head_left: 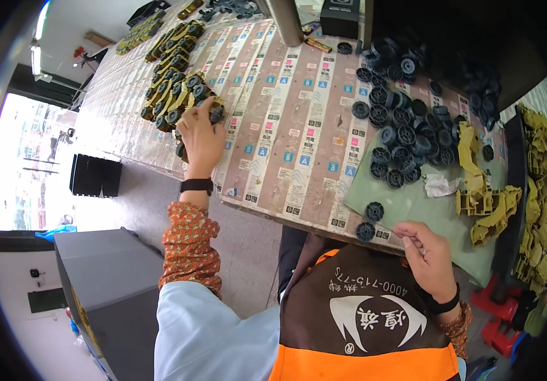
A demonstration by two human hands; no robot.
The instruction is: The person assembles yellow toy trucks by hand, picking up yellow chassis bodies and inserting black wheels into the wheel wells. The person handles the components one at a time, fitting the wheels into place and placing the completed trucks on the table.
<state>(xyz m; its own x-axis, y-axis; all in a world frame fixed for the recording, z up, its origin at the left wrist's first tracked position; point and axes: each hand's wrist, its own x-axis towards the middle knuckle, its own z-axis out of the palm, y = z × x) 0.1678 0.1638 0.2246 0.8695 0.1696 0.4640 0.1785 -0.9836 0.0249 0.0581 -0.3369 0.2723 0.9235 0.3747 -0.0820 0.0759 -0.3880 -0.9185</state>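
My left hand [202,138] reaches over the near end of several rows of yellow toy vehicle chassis with black wheels [173,95] on the left of the table. Its fingers are stretched out and apart, touching or just above the nearest chassis; its palm hides part of the row. At the table's front edge, my right hand [429,259] has its thumb and fingers drawn close together. A thin rod-like line shows by its fingertips, too small to make out. Just left of this hand lie two loose black wheels [370,221].
A heap of black wheels [407,130] covers the right of the table, partly on a green sheet [365,184]. Yellow plastic parts [486,209] and crumpled white paper [441,185] lie beside it. More yellow parts fill a dark bin [513,159]. A metal post [284,24] rises at the back.
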